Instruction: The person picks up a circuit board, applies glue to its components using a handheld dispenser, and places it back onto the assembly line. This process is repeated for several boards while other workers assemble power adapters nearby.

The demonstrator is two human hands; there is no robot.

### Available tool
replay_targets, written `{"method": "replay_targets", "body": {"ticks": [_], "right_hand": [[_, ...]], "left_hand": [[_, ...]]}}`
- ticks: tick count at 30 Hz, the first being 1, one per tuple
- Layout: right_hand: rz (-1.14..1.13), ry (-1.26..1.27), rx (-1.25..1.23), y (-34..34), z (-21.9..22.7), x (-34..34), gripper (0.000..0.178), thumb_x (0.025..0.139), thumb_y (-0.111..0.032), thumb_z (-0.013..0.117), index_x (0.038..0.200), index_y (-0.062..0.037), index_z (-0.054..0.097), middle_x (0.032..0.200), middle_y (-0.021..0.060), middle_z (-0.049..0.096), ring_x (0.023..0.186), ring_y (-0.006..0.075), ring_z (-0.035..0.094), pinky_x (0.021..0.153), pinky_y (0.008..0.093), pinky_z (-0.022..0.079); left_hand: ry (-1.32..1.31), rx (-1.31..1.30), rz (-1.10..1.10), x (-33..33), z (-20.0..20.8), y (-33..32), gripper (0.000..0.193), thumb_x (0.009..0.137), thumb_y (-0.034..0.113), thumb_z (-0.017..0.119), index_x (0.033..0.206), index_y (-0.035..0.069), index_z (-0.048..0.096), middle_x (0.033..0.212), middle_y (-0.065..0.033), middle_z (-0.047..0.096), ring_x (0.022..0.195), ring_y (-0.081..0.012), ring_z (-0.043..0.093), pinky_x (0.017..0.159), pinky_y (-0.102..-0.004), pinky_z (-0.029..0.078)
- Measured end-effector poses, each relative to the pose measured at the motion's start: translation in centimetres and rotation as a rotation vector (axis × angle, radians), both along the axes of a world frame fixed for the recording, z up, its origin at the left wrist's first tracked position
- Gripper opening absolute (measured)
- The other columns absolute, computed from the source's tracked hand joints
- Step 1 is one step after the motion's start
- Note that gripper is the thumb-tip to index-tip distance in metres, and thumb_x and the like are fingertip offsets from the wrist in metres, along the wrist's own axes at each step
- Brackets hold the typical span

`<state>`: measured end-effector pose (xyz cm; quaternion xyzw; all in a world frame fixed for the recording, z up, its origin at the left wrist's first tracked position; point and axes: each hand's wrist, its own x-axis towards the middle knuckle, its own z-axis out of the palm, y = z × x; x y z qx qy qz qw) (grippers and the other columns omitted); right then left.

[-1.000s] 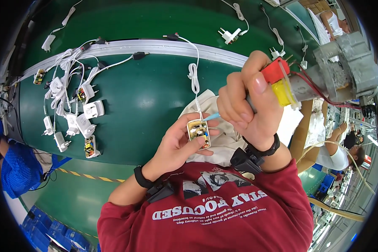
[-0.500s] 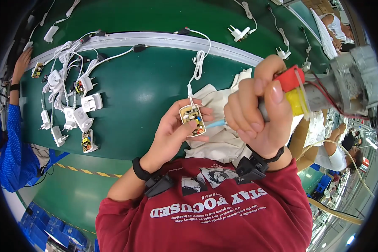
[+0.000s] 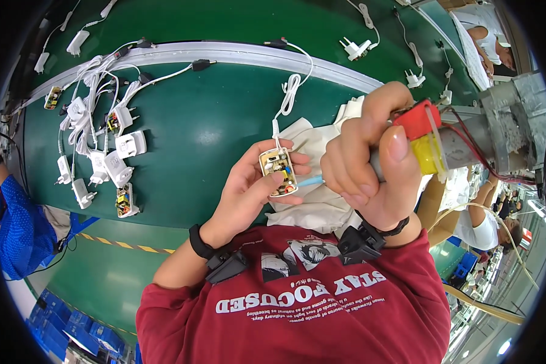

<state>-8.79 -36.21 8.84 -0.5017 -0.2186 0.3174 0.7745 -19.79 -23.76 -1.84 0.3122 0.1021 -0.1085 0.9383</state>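
My left hand (image 3: 244, 185) is closed around an opened power adapter (image 3: 277, 171), its circuit board facing up in a white half-shell. The thumb presses on the board's lower part, and a white cable (image 3: 290, 94) leads away from the top end. My right fist (image 3: 373, 155) grips a grey barrel-shaped tool (image 3: 467, 145) with a red switch, yellow tape and thin wires. Its pale blue tip (image 3: 311, 181) reaches toward the adapter's right edge; whether it touches cannot be made out. A crumpled white cloth (image 3: 312, 209) lies under both hands.
Several white plug adapters (image 3: 116, 167) with tangled cables lie on the green bench (image 3: 188, 133) at left, some opened. Beyond a metal rail (image 3: 224, 53), more adapters (image 3: 355, 48) lie on a green belt. A co-worker's blue sleeve (image 3: 24, 212) is at far left; other people sit at right.
The co-worker's hand at left has drawn back from a white adapter beyond the rail. Adapters on the belt sit slightly farther right. My hands hold nearly the same pose.
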Motion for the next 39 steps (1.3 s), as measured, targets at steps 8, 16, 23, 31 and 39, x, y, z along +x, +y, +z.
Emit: {"method": "replay_targets", "body": {"ticks": [8,16,23,31,39], "right_hand": [[-0.007,-0.048,-0.016,0.4,0.1,-0.5,0.03,0.096,-0.036,0.049,0.09,-0.0108,0.034,0.049,-0.0008,0.036,0.037,0.0074,0.03,0.037,0.0227,0.027],[0.028,-0.094,-0.005,0.7,-0.4,-0.7,0.035,0.094,-0.04,0.052,0.09,-0.011,0.034,0.048,-0.0001,0.036,0.035,0.0078,0.029,0.037,0.023,0.028],[-0.094,0.005,-0.006,0.4,-0.2,-1.0,0.034,0.089,-0.028,0.059,0.102,-0.0023,0.041,0.06,-0.002,0.043,0.051,0.0027,0.039,0.047,0.0197,0.031],[-0.057,-0.074,0.031,0.0,-0.1,-0.8,0.044,0.094,-0.044,0.049,0.112,-0.0053,0.036,0.049,-0.0027,0.033,0.036,0.0056,0.027,0.037,0.0224,0.025],[-0.182,0.002,0.017,-3.2,-0.7,-0.4,0.035,0.095,-0.038,0.049,0.105,-0.0051,0.041,0.05,-0.003,0.031,0.038,0.0062,0.028,0.038,0.0228,0.026]], "left_hand": [[-0.032,-0.203,0.011,0.1,0.4,-0.2,0.045,0.098,0.021,0.041,0.137,0.004,0.03,0.134,-0.0184,0.044,0.122,-0.0245,0.049,0.093,-0.0428,0.05],[-0.035,-0.252,-0.033,0.1,0.4,0.0,0.05,0.098,0.027,0.04,0.139,0.001,0.026,0.138,-0.0198,0.038,0.123,-0.0253,0.046,0.096,-0.0435,0.048],[-0.067,-0.278,-0.053,0.5,0.3,0.2,0.05,0.098,0.026,0.04,0.139,0.002,0.027,0.138,-0.0188,0.039,0.124,-0.0251,0.046,0.096,-0.0446,0.047],[0.022,-0.171,-0.058,-0.4,-0.8,0.7,0.046,0.098,0.023,0.04,0.139,0.004,0.029,0.137,-0.015,0.041,0.127,-0.0257,0.043,0.098,-0.0464,0.046],[-0.215,0.242,-0.147,9.6,4.8,6.1,0.042,0.095,0.021,0.049,0.133,0.005,0.039,0.133,-0.0128,0.047,0.123,-0.0222,0.047,0.093,-0.0438,0.049]]}}
